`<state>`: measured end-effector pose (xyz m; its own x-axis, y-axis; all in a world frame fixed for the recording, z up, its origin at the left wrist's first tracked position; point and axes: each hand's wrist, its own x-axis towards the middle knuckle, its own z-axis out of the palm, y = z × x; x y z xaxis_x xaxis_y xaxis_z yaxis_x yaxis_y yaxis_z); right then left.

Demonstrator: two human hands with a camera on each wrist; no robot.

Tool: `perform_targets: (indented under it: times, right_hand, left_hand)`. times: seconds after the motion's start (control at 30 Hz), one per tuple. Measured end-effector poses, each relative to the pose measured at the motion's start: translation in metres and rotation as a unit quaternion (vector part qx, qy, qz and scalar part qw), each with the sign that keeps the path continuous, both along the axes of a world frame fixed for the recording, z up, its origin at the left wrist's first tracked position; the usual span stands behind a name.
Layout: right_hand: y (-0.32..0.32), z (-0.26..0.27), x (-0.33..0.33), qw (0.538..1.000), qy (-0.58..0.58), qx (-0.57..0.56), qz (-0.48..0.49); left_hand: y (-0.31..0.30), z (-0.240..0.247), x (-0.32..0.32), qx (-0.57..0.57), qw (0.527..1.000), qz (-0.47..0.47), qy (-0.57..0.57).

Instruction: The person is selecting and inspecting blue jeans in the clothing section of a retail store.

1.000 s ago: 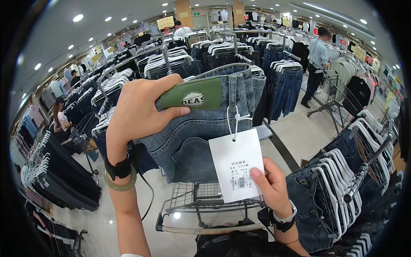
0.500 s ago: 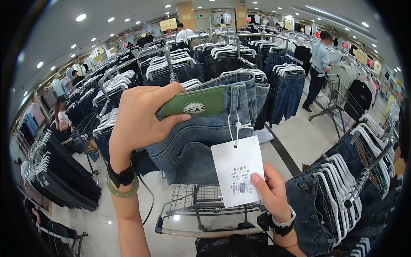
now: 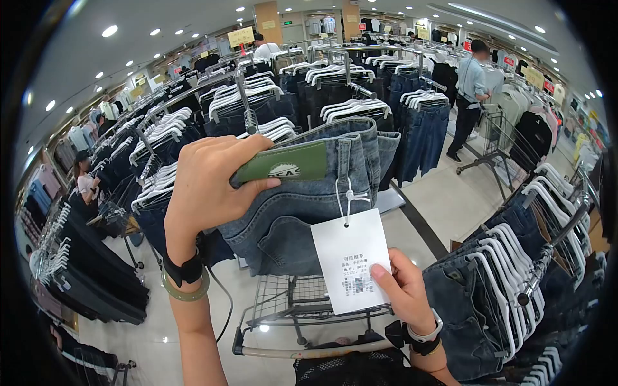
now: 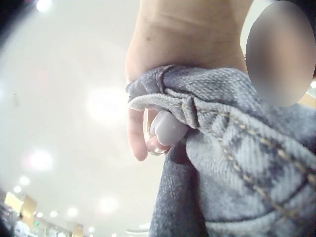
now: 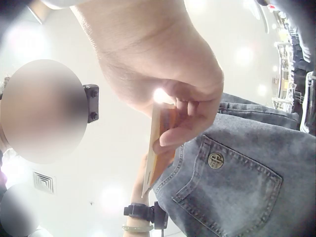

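Tag before jeans, cart below, racks behind

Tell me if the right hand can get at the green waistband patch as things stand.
Probably yes, once the right hand lets go of the hang tag: the green waistband patch is uncovered near the belt loop, though the left hand grips its other end.

Shiny pale floor, metal clothes racks, round ceiling lights
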<state>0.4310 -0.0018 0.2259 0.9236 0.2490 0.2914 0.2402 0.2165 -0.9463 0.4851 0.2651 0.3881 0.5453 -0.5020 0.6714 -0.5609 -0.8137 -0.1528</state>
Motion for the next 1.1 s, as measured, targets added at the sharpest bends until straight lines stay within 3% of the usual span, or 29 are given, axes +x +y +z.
perform_targets:
  times: [0.5,0.6,1.1]
  right_hand:
    - [0.009,0.002,-0.006,1.000,0.011,0.011,0.010]
    - [0.006,-0.005,-0.005,0.999,0.002,-0.028,0.016]
    - [0.017,0.004,-0.015,0.990,0.088,0.103,0.040]
  left_hand:
    - [0.011,-0.010,-0.008,-0.013,0.999,-0.026,-0.045]
    - [0.013,-0.012,-0.011,-0.013,0.998,-0.023,-0.048]
    - [0.009,-0.013,-0.003,-0.015,0.998,-0.025,-0.057]
